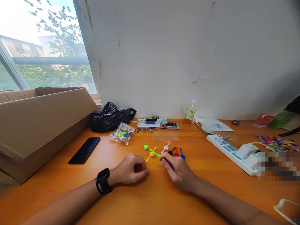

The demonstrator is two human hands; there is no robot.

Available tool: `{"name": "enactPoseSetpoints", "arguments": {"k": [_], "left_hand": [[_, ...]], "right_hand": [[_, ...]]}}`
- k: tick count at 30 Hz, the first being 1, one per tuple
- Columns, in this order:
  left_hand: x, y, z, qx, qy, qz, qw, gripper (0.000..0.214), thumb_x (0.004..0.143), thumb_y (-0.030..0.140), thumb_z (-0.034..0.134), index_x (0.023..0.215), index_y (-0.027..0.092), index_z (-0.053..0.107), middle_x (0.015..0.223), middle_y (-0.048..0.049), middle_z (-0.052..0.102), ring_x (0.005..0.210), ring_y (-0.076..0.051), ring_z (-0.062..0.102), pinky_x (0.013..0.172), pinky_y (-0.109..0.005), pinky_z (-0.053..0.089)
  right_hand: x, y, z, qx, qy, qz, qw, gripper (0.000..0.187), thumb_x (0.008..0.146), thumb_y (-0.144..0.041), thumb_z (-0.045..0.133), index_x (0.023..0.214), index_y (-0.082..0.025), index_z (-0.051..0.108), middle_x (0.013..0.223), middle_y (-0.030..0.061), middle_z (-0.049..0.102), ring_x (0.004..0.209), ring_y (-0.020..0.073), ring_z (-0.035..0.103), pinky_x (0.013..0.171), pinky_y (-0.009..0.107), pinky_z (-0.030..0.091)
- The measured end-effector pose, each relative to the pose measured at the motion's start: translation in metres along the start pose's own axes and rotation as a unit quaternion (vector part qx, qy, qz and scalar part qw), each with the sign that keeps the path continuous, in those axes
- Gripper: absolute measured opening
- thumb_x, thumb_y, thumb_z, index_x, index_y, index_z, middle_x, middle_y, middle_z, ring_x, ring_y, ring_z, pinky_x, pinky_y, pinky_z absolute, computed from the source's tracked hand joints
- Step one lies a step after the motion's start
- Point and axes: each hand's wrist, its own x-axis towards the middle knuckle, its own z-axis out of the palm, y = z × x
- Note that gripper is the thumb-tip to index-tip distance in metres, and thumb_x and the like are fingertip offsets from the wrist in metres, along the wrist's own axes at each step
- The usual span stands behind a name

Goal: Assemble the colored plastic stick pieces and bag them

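My right hand [177, 168] rests on the orange table [150, 200] and pinches the near end of a green plastic stick [155, 152], whose far end points up-left. My left hand [131, 169], with a black watch on its wrist, lies curled into a loose fist just left of it; I cannot see anything inside it. Right behind my hands lie small coloured stick pieces: a green disc [146, 147], a yellow one [151, 154], a white one [165, 147], a black one [171, 151], a red one [176, 153] and a blue one [182, 154].
A clear bag of coloured sticks [122, 133] and a black phone [84, 150] lie left of centre. A big cardboard box [42, 118] fills the left side. At the back are a black bag [109, 117], glasses, tools and a bottle [190, 113]. A white power strip [232, 153] lies to the right.
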Motion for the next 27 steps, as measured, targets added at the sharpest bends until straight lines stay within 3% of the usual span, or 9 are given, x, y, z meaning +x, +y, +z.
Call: {"name": "enactPoseSetpoints", "arguments": {"k": [9,18,27], "left_hand": [[0.002,0.0,-0.001,0.059,0.028,-0.005,0.998,0.02,0.091,0.038,0.075,0.094,0.019,0.068,0.091,-0.0027,0.069,0.075,-0.015,0.057,0.068,-0.026,0.044],[0.004,-0.003,0.002,0.087,0.046,-0.016,0.995,0.006,0.096,0.025,0.065,0.095,0.02,0.065,0.094,-0.0027,0.066,0.079,-0.016,0.056,0.07,-0.027,0.043],[0.004,-0.007,0.003,0.088,0.051,-0.01,0.995,0.002,0.095,0.022,0.065,0.096,0.021,0.063,0.1,-0.0025,0.067,0.083,-0.017,0.057,0.075,-0.027,0.043]], "right_hand": [[0.0,0.001,0.0,-0.006,-0.005,-0.003,1.0,0.021,0.113,-0.028,0.038,0.107,-0.024,0.057,0.068,-0.0035,0.053,0.058,0.0168,0.053,0.059,0.031,0.031],[0.0,0.0,-0.001,-0.007,-0.011,0.002,1.0,0.021,0.114,-0.029,0.038,0.106,-0.024,0.057,0.069,-0.0031,0.053,0.06,0.0173,0.055,0.061,0.031,0.032],[-0.001,-0.001,0.0,-0.015,-0.011,0.003,1.0,0.022,0.113,-0.029,0.039,0.107,-0.024,0.059,0.069,-0.0021,0.054,0.06,0.018,0.053,0.061,0.031,0.032]]}}
